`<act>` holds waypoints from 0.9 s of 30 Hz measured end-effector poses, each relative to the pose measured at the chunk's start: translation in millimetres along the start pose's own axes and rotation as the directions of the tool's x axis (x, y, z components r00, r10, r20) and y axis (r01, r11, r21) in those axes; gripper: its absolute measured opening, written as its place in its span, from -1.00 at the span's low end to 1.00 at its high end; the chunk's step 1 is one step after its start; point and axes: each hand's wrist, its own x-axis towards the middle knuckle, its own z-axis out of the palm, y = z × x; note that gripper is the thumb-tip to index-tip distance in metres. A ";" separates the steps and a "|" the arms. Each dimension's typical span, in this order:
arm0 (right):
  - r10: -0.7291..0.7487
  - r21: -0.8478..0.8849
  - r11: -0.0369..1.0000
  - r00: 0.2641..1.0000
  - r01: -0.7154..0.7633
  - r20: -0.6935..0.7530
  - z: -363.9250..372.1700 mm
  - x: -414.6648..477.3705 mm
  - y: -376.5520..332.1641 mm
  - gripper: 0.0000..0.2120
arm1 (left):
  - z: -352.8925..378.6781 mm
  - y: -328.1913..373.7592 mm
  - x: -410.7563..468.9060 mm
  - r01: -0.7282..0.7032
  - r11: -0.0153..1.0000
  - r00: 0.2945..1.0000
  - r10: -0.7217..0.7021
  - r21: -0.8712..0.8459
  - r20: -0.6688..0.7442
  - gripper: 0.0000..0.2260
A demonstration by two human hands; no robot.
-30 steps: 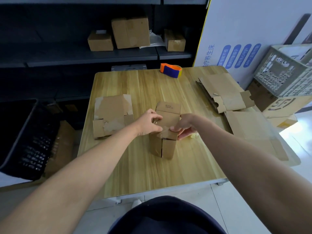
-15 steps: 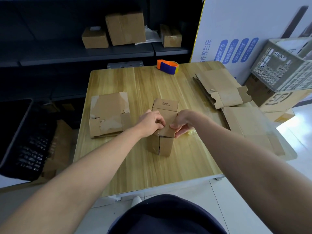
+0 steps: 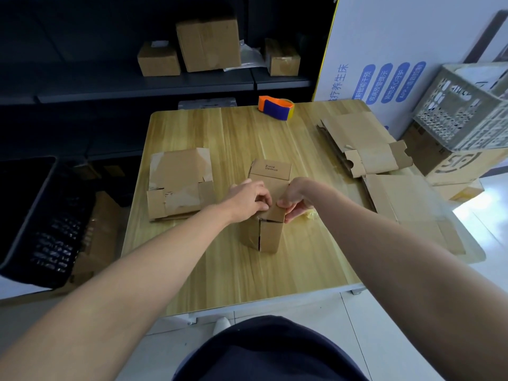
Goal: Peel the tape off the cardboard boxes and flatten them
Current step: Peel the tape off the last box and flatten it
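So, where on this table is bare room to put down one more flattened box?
Bare wood lies at the far middle, between the taped flat box, the tape dispenser and the upright box. The near strip of the table before the upright box is also bare. The right side is crowded with flattened cardboard.

A pale wooden table with rounded corners [image 3: 302, 270] carries a small upright brown cardboard box [image 3: 270, 237] at its middle. Left of that box lies a flattened brown cardboard box with tape patches [image 3: 180, 182]. Just right of it is a crumpled wad of clear tape [image 3: 310, 215]. Farther right are a notched flattened brown cardboard piece [image 3: 360, 141] and a larger flat brown cardboard sheet [image 3: 404, 204]. Beyond it, at the far edge, sits an orange-and-blue tape dispenser [image 3: 276, 108].
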 end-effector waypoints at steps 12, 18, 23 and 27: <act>-0.001 -0.002 1.000 1.000 0.000 -0.022 3.8 -3.7 1.3 -0.72 | 12.1 5.2 1.9 -0.058 0.929 0.997 0.069 0.366 -0.016 -0.94; 0.017 0.016 1.000 1.000 -0.017 -0.007 1.9 -1.5 0.8 -0.69 | 11.7 -11.4 -3.7 -0.047 0.997 0.995 0.042 -0.062 -0.092 -0.93; 0.053 0.015 0.998 0.998 -0.054 0.016 1.4 1.0 -1.4 -0.66 | 13.8 -10.1 -2.0 -0.045 0.995 0.990 0.032 -0.089 -0.139 -0.95; 0.055 0.003 0.998 0.998 -0.055 0.021 1.3 2.5 -3.9 -0.69 | 14.2 -3.1 -1.3 -0.046 0.994 0.986 0.061 0.096 -0.157 -0.92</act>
